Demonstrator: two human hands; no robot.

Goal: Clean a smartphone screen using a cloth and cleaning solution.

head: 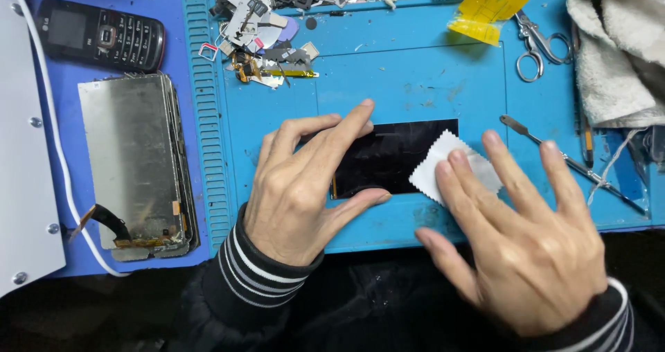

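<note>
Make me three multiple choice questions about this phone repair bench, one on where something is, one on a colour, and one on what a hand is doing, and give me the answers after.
1. Where do the scissors lie?
A. Upper right of the mat
B. Under the stacked screens
C. In the left hand

2. What colour is the work mat?
A. Green
B. Blue
C. Red

3. What is the right hand doing?
A. Gripping the scissors
B. Resting in a lap
C. Pressing a white wipe on the black screen panel

Answers: 1 A, they lie beside the grey towel. 2 B, the mat is bright blue. 3 C, its fingers lie flat on the wipe while the left hand steadies the panel.
</note>
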